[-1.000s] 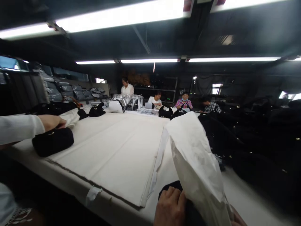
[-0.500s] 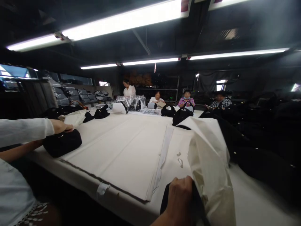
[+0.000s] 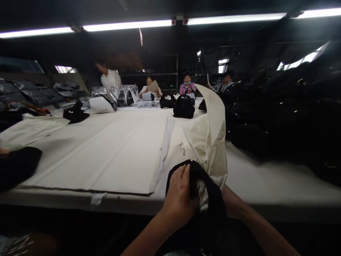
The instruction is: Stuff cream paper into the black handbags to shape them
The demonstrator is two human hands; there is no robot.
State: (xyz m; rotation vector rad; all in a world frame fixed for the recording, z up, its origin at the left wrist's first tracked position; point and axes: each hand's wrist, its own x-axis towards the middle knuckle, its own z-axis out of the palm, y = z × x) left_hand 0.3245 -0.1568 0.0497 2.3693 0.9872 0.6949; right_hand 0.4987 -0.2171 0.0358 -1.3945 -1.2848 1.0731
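My left hand (image 3: 179, 195) grips the rim of a black bag (image 3: 206, 190) at the near edge of the table. A sheet of cream paper (image 3: 210, 137) rises out of the bag's mouth and curves up and away. My right forearm (image 3: 250, 220) reaches in from the lower right; the right hand itself is hidden behind the black bag and the paper, so I cannot tell what it holds.
A white-covered table (image 3: 128, 149) with flat cream sheets stretches ahead. Black bags (image 3: 183, 106) stand farther back, a dark heap (image 3: 287, 117) fills the right side. Another black bag (image 3: 16, 167) lies at the left edge. Several people sit at the far end.
The view has tilted down and swung left. The cream paper has dropped lower into the black bag. The co-worker's sleeve on the left is almost out of the picture.
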